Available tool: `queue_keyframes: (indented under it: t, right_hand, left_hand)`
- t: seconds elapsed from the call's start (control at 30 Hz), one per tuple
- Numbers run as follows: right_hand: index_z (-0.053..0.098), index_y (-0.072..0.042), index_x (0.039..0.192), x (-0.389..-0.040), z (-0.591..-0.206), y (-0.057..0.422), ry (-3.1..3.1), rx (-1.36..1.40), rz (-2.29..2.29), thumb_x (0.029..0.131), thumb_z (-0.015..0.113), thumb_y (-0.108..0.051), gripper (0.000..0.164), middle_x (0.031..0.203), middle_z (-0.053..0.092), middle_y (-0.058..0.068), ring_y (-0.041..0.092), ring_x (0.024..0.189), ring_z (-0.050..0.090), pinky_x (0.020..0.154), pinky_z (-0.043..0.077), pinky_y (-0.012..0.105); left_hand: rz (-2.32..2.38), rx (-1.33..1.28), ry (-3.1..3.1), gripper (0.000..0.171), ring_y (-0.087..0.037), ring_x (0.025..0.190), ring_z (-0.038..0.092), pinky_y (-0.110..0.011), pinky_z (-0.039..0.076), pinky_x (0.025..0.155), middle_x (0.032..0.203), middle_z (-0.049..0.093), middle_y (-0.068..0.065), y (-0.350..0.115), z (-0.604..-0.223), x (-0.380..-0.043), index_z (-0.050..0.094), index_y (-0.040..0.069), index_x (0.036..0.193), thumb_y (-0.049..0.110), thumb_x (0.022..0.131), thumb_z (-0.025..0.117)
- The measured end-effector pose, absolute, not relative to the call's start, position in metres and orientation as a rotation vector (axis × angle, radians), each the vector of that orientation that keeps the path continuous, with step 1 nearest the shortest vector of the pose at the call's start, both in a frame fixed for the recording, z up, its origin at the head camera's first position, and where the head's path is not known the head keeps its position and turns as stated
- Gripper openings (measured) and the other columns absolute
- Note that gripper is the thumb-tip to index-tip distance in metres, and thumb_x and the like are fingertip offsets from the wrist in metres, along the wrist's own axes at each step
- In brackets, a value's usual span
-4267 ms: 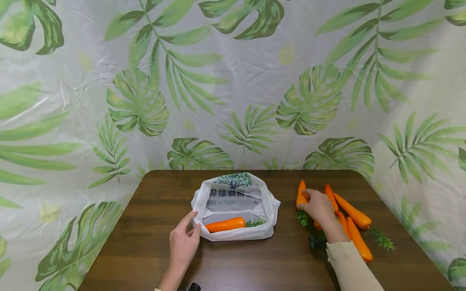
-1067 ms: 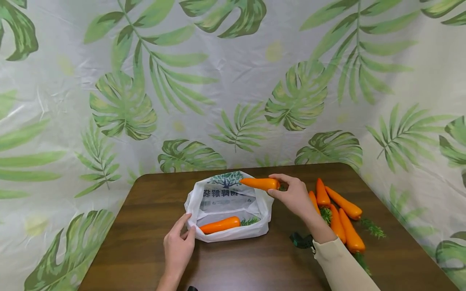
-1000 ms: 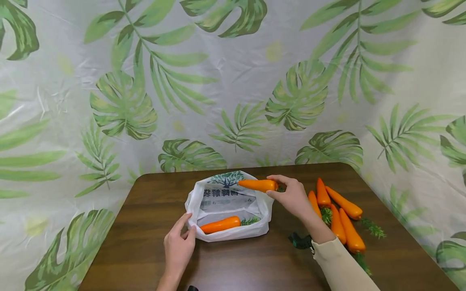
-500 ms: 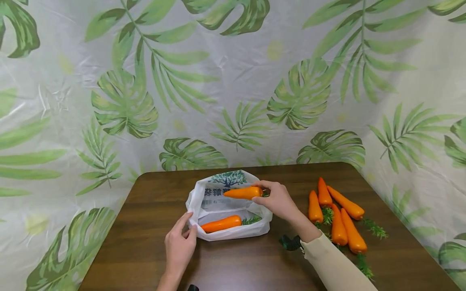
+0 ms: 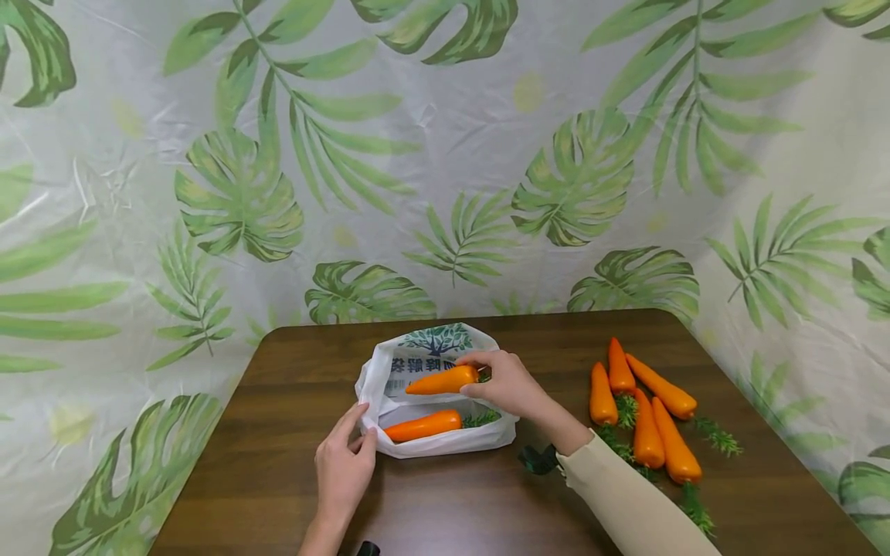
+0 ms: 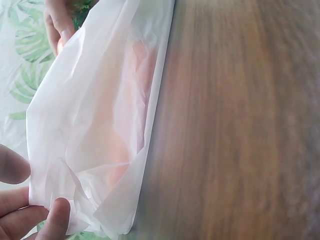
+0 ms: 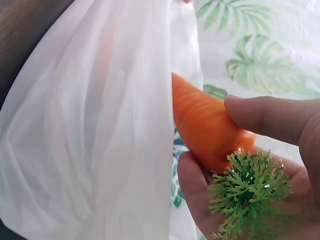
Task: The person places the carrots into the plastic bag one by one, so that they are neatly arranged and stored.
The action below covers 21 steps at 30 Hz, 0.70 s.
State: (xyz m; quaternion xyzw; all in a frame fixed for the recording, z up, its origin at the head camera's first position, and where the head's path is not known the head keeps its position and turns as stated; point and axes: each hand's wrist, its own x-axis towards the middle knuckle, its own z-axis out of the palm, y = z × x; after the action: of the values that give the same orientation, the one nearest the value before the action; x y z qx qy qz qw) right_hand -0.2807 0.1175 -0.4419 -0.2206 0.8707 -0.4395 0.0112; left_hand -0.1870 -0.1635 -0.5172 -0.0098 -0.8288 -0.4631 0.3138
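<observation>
Your left hand (image 5: 344,461) pinches white bag (image 5: 480,442) at its left rim, thumb and fingers nearly together on plastic. Your right hand (image 5: 513,386) has thumb and fingers closed around thick, leafy end of held carrot (image 5: 439,381), tip pointing left, at bag's open mouth. Second carrot (image 5: 424,426) lies inside, along near wall. Five loose carrots (image 5: 648,434) lie rightward on table (image 5: 264,463).
</observation>
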Motion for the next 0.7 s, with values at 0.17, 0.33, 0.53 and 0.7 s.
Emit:
queue_keyframes:
  t: [0.17,0.33,0.53,0.7]
  right_hand:
    - [0.072,-0.015,0.121,-0.286,-0.444,0.108,2.671,-0.795,-1.279,0.085,0.079,-0.014,0.037,0.113,0.067,-0.003,0.020,0.092,0.060,0.078,0.056,0.032]
    - [0.072,-0.019,0.122,-0.293,-0.446,0.101,2.623,-0.830,-1.232,0.085,0.080,-0.016,0.038,0.110,0.067,-0.004,0.020,0.090,0.062,0.075,0.056,0.033]
    - [0.072,-0.017,0.123,-0.301,-0.448,0.093,2.575,-0.854,-1.181,0.086,0.080,-0.015,0.039,0.108,0.070,-0.003,0.018,0.092,0.063,0.078,0.056,0.033]
    - [0.071,-0.016,0.124,-0.307,-0.454,0.087,2.543,-0.898,-1.113,0.085,0.081,-0.017,0.040,0.109,0.071,-0.004,0.016,0.095,0.063,0.079,0.057,0.031]
  left_hand:
    - [-1.230,-0.028,-2.183,0.039,-0.027,0.113,0.065,-0.037,0.061,0.074,0.130,0.067,-0.009,-0.164,-0.517,-0.187,0.073,0.010,0.123,0.002,0.084,0.075]
    - [-1.226,-0.030,-2.190,0.040,-0.028,0.114,0.065,-0.037,0.061,0.074,0.130,0.067,-0.009,-0.164,-0.516,-0.187,0.073,0.010,0.123,0.002,0.084,0.075]
    - [-1.216,-0.038,-2.193,0.040,-0.028,0.114,0.065,-0.037,0.061,0.074,0.130,0.066,-0.008,-0.163,-0.516,-0.188,0.072,0.010,0.124,0.003,0.085,0.075]
    - [-1.220,-0.035,-2.184,0.040,-0.027,0.111,0.067,-0.037,0.061,0.073,0.130,0.067,-0.009,-0.163,-0.518,-0.187,0.073,0.010,0.123,0.003,0.084,0.075]
